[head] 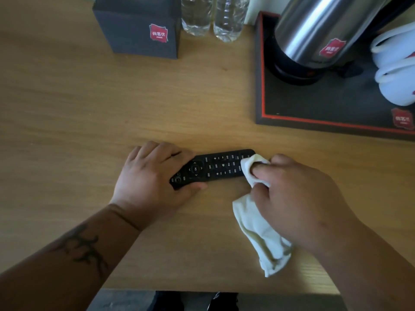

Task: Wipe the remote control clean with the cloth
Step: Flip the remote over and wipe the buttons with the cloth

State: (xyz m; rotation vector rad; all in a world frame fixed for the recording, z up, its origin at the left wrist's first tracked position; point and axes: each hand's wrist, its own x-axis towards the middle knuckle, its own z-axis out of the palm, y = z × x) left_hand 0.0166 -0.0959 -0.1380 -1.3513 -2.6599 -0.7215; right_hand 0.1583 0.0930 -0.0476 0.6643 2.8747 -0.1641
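Note:
A black remote control (213, 168) lies flat on the wooden table (89, 108), buttons up, running left to right. My left hand (150, 176) grips its left end, fingers over the far side and thumb at the near edge. My right hand (298, 198) holds a pale cream cloth (258, 223). The cloth is wrapped over my fingertips and pressed on the right end of the remote. The rest of the cloth trails down over the table toward the near edge.
A black tray (260, 97) with a red line stands at the back right, holding a steel kettle (314, 34) and white cups (395, 70). A dark box (139, 30) and two clear water bottles (213, 16) stand at the back. The table's near edge (202, 290) is close below my hands.

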